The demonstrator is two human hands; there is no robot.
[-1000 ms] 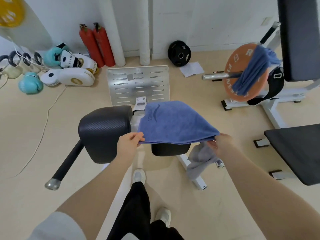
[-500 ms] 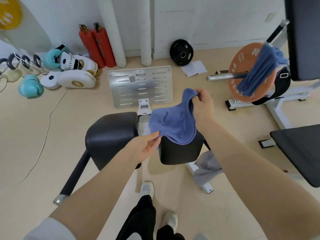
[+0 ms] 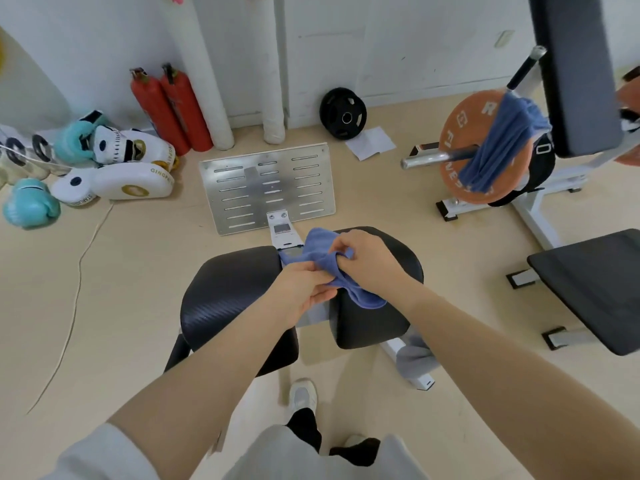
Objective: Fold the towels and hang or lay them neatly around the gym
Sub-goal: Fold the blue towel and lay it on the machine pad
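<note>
My left hand (image 3: 304, 289) and right hand (image 3: 367, 261) had met at frame centre, both pinching the blue towel (image 3: 325, 261) over the black roller pads (image 3: 235, 292). A second earlier I held it spread wide; now it was bunched small, so I judged the fold nearly finished and ready to lay down.

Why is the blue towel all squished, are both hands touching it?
Touching. The head view shows the left hand and right hand both gripping the bunched blue towel, fingers curled into it.
</note>
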